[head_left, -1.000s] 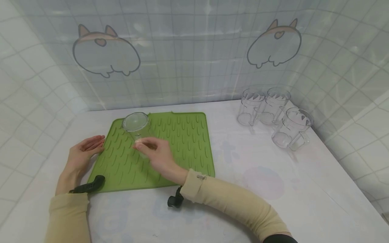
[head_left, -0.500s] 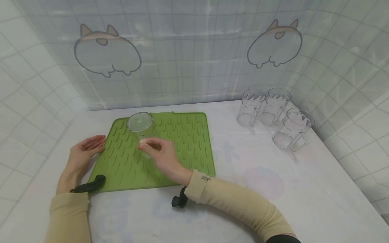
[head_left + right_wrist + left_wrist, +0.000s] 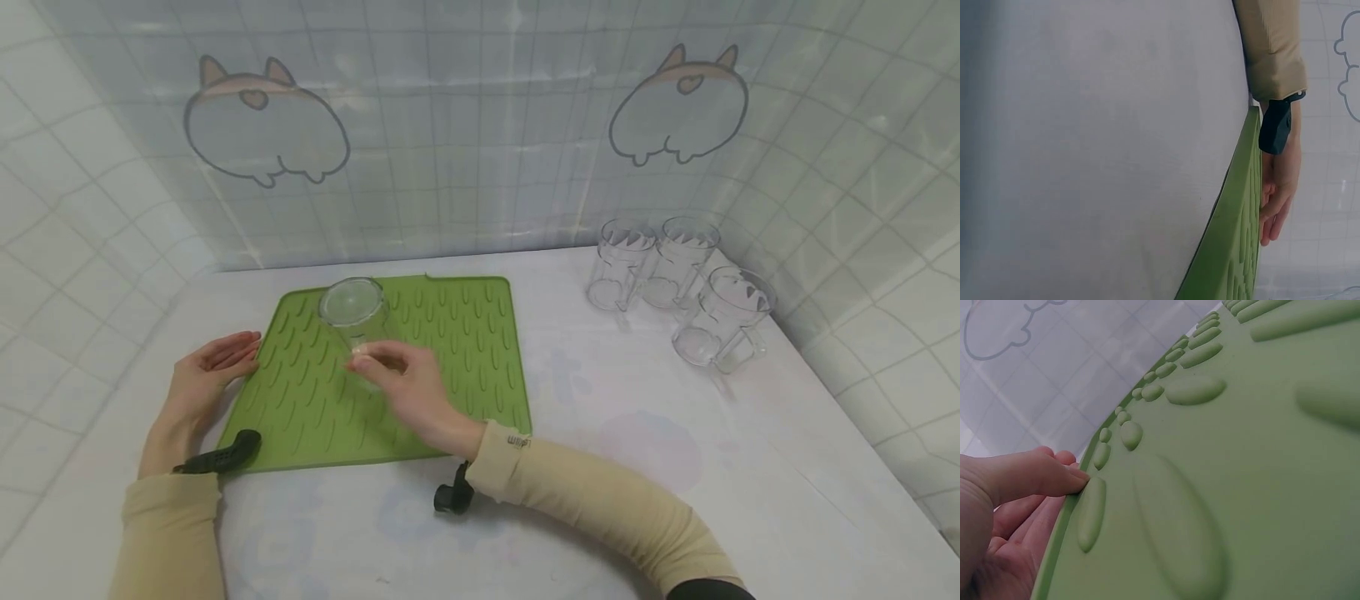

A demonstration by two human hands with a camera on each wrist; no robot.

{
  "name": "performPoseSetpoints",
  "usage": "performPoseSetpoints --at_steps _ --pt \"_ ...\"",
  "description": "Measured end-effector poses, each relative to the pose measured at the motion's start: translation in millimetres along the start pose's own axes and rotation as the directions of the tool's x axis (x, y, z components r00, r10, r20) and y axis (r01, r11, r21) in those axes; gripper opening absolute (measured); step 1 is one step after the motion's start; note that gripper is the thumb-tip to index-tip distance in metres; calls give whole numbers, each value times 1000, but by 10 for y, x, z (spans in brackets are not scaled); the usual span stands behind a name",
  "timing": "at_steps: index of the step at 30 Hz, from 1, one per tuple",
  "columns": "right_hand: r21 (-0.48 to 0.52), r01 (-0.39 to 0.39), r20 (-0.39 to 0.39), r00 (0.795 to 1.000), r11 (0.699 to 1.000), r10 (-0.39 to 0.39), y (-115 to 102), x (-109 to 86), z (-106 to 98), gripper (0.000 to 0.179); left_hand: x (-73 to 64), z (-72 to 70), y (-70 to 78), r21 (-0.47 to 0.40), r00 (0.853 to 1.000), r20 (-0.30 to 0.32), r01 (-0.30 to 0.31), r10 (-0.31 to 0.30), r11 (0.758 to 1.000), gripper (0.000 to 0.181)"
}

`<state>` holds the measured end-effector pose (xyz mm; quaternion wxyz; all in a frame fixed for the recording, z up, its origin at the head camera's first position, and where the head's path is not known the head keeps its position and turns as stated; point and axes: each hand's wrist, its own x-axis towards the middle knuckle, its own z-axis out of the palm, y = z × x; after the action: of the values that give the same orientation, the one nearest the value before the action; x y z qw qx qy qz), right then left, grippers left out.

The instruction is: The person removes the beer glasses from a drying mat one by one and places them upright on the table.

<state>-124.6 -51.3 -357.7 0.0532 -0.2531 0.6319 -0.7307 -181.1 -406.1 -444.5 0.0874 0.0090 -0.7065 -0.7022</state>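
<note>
In the head view my right hand (image 3: 422, 390) pinches the handle of a clear mug (image 3: 354, 310) over the left half of a green ridged mat (image 3: 459, 367). The mug is bottom up. Whether its rim touches the mat is hard to tell. My left hand (image 3: 204, 375) rests at the mat's left edge, its thumb touching the edge in the left wrist view and the fingers beside it. The right wrist view shows the left hand (image 3: 1280, 187) beyond the mat (image 3: 1225, 231); the mug and right hand are out of that view.
Three more clear mugs stand upright at the table's back right: one at the left (image 3: 618, 271), one behind (image 3: 678, 267) and one nearer the front (image 3: 720, 321). A tiled wall covering (image 3: 480, 167) rises behind the white table (image 3: 600, 467).
My right hand has shifted a little to the right with the inverted mug. The left hand stays at the mat's edge, and the other mugs have not moved.
</note>
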Motion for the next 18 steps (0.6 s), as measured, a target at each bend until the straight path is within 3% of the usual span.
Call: performPoseSetpoints --at_steps 3,10,18 --pt "5 -9 9 1000 1000 9 -21 -21 -16 19 -27 -24 -13 -16 1000 -7 -1 0 1000 63" --pt "-3 7 16 1000 1000 -7 -65 -79 -54 18 -92 -51 20 49 999 -42 13 -11 999 60" --pt "-13 -24 -14 1000 1000 24 -48 -135 -180 18 -97 57 107 56 1000 -24 -2 3 998 60"
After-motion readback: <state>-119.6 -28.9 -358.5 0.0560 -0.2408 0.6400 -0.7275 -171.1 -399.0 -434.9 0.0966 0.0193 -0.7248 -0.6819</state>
